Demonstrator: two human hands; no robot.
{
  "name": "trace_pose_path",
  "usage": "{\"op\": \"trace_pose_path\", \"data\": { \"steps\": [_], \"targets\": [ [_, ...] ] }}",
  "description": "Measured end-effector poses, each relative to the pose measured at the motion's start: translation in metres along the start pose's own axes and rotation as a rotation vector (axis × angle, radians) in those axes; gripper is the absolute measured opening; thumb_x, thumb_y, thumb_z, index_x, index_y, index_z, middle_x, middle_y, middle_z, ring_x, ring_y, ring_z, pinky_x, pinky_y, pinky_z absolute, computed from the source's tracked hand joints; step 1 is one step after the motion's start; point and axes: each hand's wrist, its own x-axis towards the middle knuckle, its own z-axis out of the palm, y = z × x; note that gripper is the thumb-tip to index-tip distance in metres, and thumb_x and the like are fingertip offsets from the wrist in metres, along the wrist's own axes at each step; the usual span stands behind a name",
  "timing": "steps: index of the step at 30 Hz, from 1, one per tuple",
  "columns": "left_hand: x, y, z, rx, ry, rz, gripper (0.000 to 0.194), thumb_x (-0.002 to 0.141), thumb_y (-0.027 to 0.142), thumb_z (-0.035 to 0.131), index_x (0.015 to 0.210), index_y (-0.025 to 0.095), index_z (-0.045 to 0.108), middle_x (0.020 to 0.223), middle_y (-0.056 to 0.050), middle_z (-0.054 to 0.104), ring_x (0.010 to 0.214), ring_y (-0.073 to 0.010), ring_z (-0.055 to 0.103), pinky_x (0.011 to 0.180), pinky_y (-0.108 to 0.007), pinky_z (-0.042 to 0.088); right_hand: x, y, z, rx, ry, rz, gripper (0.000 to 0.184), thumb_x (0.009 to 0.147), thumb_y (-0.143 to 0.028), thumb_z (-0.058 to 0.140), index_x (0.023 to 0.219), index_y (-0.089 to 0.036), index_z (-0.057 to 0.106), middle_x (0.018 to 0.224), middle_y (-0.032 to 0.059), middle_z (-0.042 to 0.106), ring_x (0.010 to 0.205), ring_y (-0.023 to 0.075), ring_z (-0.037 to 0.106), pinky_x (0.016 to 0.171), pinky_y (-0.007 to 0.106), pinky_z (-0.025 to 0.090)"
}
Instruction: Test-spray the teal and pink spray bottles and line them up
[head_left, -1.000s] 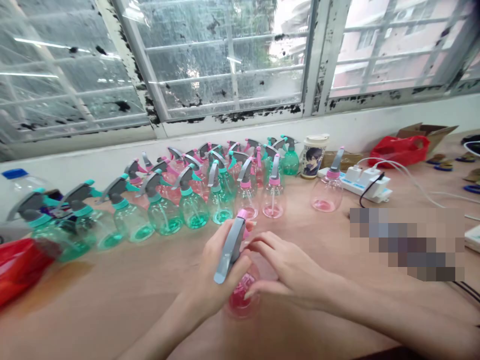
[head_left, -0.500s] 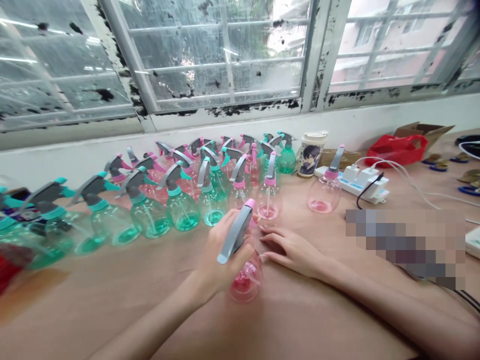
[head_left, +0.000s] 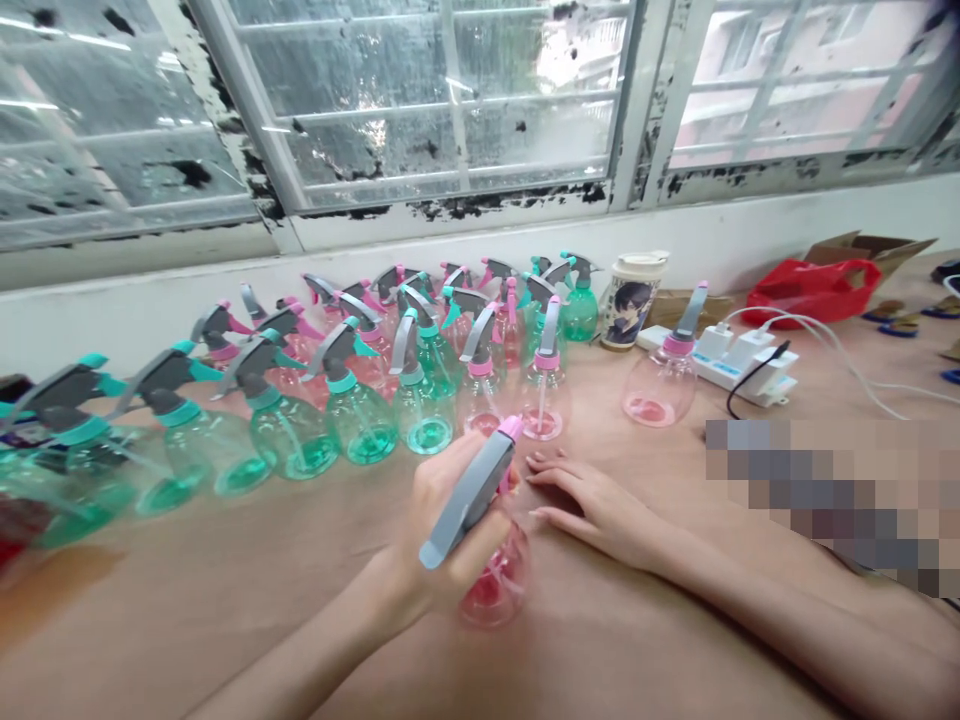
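My left hand [head_left: 450, 510] is wrapped round the neck of a pink spray bottle [head_left: 495, 585], below its grey head with a pink nozzle. The bottle's clear pink body shows under my fingers, with a tube inside; whether its base touches the table I cannot tell. My right hand [head_left: 592, 505] lies on the table just right of that bottle, fingers apart and holding nothing. Behind my hands stand two pink spray bottles, one [head_left: 543, 400] straight ahead and another [head_left: 484, 395] beside it. A further pink spray bottle [head_left: 660, 385] stands to the right.
Green spray bottles [head_left: 364, 420] line the left side of the table, with several pink and green ones behind. A patterned cup [head_left: 632, 305], a white power strip [head_left: 742, 370] with cables, a red plastic bag [head_left: 814, 292] and a cardboard box [head_left: 892, 258] stand at the right.
The held spray bottle and my left hand have come slightly lower and nearer, the head tipping a little more. My right hand stays on the table; the view has shifted slightly.
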Motion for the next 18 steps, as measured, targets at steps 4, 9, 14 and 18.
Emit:
{"op": "trace_pose_path", "data": {
  "steps": [4, 9, 14, 18],
  "targets": [
    [-0.0005, -0.0035, 0.0021, 0.010, 0.000, 0.004, 0.008, 0.069, 0.019, 0.046, 0.077, 0.022, 0.048, 0.071, -0.001, 0.053, 0.064, -0.0168, 0.050, 0.066, -0.033, 0.046, -0.0021, 0.0018, 0.0000, 0.026, -0.047, 0.030, 0.042, 0.093, -0.045, 0.055, 0.126, -0.020, 0.058, 0.138, 0.0129, 0.057, 0.130, 0.0272, 0.050, 0.110, 0.051, 0.038],
    [0.0002, -0.0061, 0.0044, -0.017, -0.044, -0.010, 0.003, 0.076, 0.020, 0.047, 0.074, 0.022, 0.045, 0.073, -0.001, 0.050, 0.068, -0.0170, 0.049, 0.066, -0.032, 0.044, -0.0050, 0.0013, -0.0008, 0.004, -0.053, 0.032, 0.044, 0.093, -0.047, 0.056, 0.128, -0.020, 0.057, 0.141, 0.0126, 0.054, 0.134, 0.0284, 0.046, 0.111, 0.052, 0.037],
    [0.0003, -0.0055, 0.0045, -0.031, -0.025, -0.017, 0.004, 0.076, 0.018, 0.049, 0.076, 0.022, 0.047, 0.072, 0.000, 0.050, 0.067, -0.0160, 0.050, 0.065, -0.031, 0.044, -0.0049, -0.0014, -0.0035, -0.031, -0.077, 0.016, 0.040, 0.094, -0.041, 0.055, 0.127, -0.018, 0.059, 0.141, 0.0127, 0.055, 0.134, 0.0278, 0.046, 0.112, 0.052, 0.036],
    [0.0005, -0.0066, 0.0056, -0.019, 0.009, 0.005, 0.004, 0.078, 0.020, 0.050, 0.077, 0.022, 0.047, 0.074, 0.000, 0.054, 0.065, -0.0156, 0.053, 0.063, -0.030, 0.047, -0.0035, -0.0026, -0.0067, -0.050, -0.111, 0.007, 0.041, 0.095, -0.040, 0.053, 0.126, -0.015, 0.061, 0.142, 0.0139, 0.053, 0.133, 0.0286, 0.047, 0.111, 0.051, 0.037]
  ]
}}
